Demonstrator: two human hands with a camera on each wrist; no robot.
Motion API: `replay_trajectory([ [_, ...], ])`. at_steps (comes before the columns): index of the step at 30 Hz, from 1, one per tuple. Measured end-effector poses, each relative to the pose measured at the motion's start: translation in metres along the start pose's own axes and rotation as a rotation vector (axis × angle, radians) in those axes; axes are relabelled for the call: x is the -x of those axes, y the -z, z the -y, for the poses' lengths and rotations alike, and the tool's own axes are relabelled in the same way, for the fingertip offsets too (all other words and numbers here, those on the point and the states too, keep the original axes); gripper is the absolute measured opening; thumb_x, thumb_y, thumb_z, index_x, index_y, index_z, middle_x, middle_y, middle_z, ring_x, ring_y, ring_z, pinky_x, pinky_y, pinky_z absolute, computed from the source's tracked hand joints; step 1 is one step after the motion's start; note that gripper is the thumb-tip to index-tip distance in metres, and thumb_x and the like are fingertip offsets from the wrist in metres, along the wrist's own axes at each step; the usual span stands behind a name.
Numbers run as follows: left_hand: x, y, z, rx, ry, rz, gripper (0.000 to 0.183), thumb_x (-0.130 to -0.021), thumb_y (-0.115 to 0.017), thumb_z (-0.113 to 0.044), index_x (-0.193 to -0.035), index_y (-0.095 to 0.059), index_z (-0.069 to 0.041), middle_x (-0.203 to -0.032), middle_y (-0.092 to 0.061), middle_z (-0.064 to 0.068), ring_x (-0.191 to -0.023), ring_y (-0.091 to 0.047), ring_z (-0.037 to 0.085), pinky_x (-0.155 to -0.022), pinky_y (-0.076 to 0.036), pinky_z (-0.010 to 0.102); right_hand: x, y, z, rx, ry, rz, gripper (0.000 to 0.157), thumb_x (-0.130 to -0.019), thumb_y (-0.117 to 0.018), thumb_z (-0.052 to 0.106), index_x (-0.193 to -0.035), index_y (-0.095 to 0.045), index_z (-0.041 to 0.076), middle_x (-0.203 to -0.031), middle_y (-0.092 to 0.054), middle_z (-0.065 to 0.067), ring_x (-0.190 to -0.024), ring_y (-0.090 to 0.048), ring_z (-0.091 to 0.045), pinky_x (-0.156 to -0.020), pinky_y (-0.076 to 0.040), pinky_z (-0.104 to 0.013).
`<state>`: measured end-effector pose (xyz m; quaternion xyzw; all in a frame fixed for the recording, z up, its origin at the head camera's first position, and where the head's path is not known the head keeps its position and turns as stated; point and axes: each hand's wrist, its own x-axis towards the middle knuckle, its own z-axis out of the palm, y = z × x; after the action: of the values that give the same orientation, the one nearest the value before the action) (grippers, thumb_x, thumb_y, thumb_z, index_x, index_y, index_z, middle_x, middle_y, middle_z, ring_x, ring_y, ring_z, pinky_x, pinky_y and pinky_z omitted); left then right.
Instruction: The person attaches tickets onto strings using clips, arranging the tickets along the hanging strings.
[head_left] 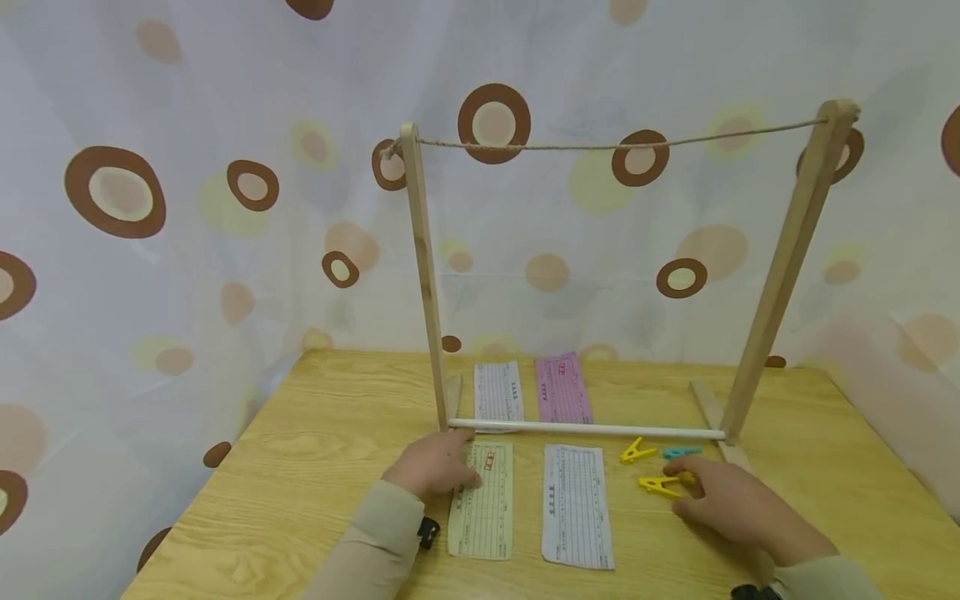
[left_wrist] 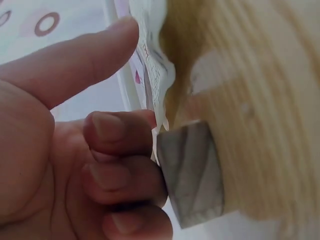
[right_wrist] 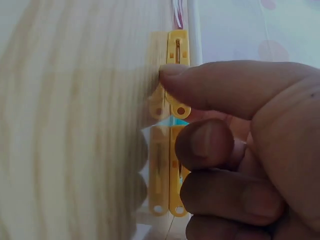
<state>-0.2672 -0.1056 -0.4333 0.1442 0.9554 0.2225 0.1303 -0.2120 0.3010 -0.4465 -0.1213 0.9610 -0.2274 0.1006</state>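
At the upper left of a yellow printed slip (head_left: pixel 491 521) is my left hand (head_left: pixel 435 465), its fingers at the slip's corner and its thumb over the left edge. The left wrist view shows thumb and fingers apart, beside the paper's raised, wavy edge (left_wrist: pixel 165 75). My right hand (head_left: pixel 727 500) reaches over a yellow clothespin (head_left: pixel 658 486), whose end lies between the separated thumb and index finger. In the right wrist view the thumb overlaps one yellow clothespin (right_wrist: pixel 178 47); another (right_wrist: pixel 176 200) is partly behind the fingers. A firm grip is not visible.
A wooden frame (head_left: pixel 426 275) carries a string (head_left: pixel 555 147) and a white lower bar (head_left: pixel 592 429). Behind the bar lie a white slip (head_left: pixel 497 392) and a pink slip (head_left: pixel 562 387); another white slip (head_left: pixel 576 504) lies in front. A blue clothespin (head_left: pixel 681 452) and a yellow clothespin (head_left: pixel 636 451) lie near the right hand.
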Motion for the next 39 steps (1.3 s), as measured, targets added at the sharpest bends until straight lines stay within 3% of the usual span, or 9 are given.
replay_trajectory([
  [5,0.0001,-0.0004,0.0026,0.096,0.014,-0.014,0.063,-0.084,-0.082,-0.025,-0.140,-0.059,-0.009,-0.127,-0.065,0.013,-0.089,-0.062,0.022,-0.078,-0.051,0.046,0.0022,0.0007,-0.0017,-0.020,-0.005,0.014,0.051,-0.087,-0.078,0.026,-0.132,-0.062,0.007,-0.124,-0.066,-0.013,-0.089,-0.061,-0.018,-0.077,-0.052,-0.049],
  [8,-0.0011,-0.0014,0.0040,0.085,0.021,-0.034,0.056,-0.083,-0.083,-0.021,-0.134,-0.063,-0.009,-0.116,-0.068,0.009,-0.078,-0.059,0.019,-0.073,-0.049,0.042,0.0001,0.0003,-0.0005,-0.025,-0.012,0.017,0.052,-0.087,-0.078,0.026,-0.133,-0.061,0.007,-0.123,-0.066,-0.012,-0.085,-0.058,-0.016,-0.075,-0.052,-0.048],
  [16,-0.0022,-0.0014,0.0029,0.021,0.025,-0.061,0.030,-0.080,-0.084,-0.018,-0.105,-0.068,-0.012,-0.089,-0.064,-0.002,-0.075,-0.055,0.019,-0.069,-0.045,0.039,-0.0007,0.0011,0.0037,-0.008,-0.016,-0.001,0.049,-0.087,-0.078,0.025,-0.130,-0.063,0.007,-0.118,-0.067,-0.007,-0.079,-0.053,-0.016,-0.073,-0.048,-0.044],
  [20,-0.0004,-0.0018,0.0014,-0.054,0.007,-0.059,0.020,-0.082,-0.083,-0.022,-0.087,-0.065,-0.016,-0.080,-0.059,-0.005,-0.070,-0.053,0.017,-0.063,-0.042,0.036,0.0010,-0.0006,0.0028,0.001,-0.007,-0.020,0.047,-0.088,-0.078,0.026,-0.129,-0.064,0.008,-0.120,-0.067,-0.008,-0.089,-0.061,-0.020,-0.078,-0.051,-0.049],
  [26,0.0023,-0.0017,-0.0002,-0.135,-0.008,-0.066,0.032,-0.083,-0.082,-0.028,-0.067,-0.057,-0.018,-0.066,-0.050,-0.005,-0.059,-0.046,0.013,-0.054,-0.036,0.030,0.0013,-0.0033,0.0026,0.038,0.006,-0.044,0.052,-0.090,-0.077,0.032,-0.133,-0.063,0.007,-0.127,-0.066,-0.015,-0.112,-0.063,-0.037,-0.089,-0.049,-0.059],
  [33,0.0051,-0.0008,0.0014,-0.163,-0.011,-0.049,0.036,-0.087,-0.077,-0.037,-0.065,-0.056,-0.018,-0.076,-0.050,-0.002,-0.061,-0.045,0.013,-0.053,-0.035,0.029,0.0017,-0.0036,0.0033,0.072,0.012,-0.057,0.052,-0.090,-0.076,0.035,-0.134,-0.065,0.009,-0.127,-0.066,-0.014,-0.112,-0.063,-0.036,-0.089,-0.049,-0.060],
  [39,0.0043,-0.0031,0.0023,-0.093,-0.062,-0.031,0.046,-0.088,-0.076,-0.034,-0.060,-0.044,-0.019,-0.061,-0.040,-0.004,-0.051,-0.037,0.011,-0.049,-0.029,0.028,0.0024,-0.0018,0.0050,0.108,0.017,-0.059,0.052,-0.089,-0.076,0.037,-0.132,-0.067,0.009,-0.126,-0.067,-0.017,-0.112,-0.063,-0.040,-0.090,-0.047,-0.062],
])
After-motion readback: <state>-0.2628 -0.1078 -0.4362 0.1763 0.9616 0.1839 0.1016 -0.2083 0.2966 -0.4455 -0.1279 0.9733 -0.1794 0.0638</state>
